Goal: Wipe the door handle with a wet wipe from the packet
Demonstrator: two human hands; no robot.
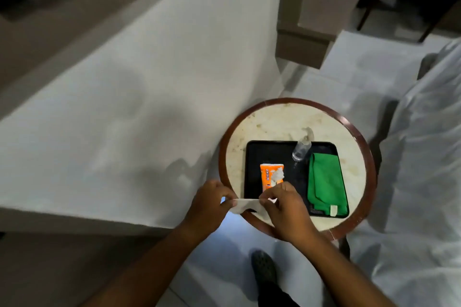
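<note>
An orange wet wipe packet (268, 176) lies on a black tray (254, 157), with another wipe poking out of its opening. A white wet wipe (245, 205) is stretched between both hands just in front of the tray's near left corner. My left hand (208, 204) pinches its left end. My right hand (284, 207) pinches its right end, just below the packet. No door handle is in view.
The tray sits on a small round table (359, 169) with a dark red rim. A folded green cloth (325, 184) and a clear small bottle (301, 148) are also on the tray. A white wall corner (149, 107) stands left; white fabric (424, 157) lies right. My shoe (264, 266) is below.
</note>
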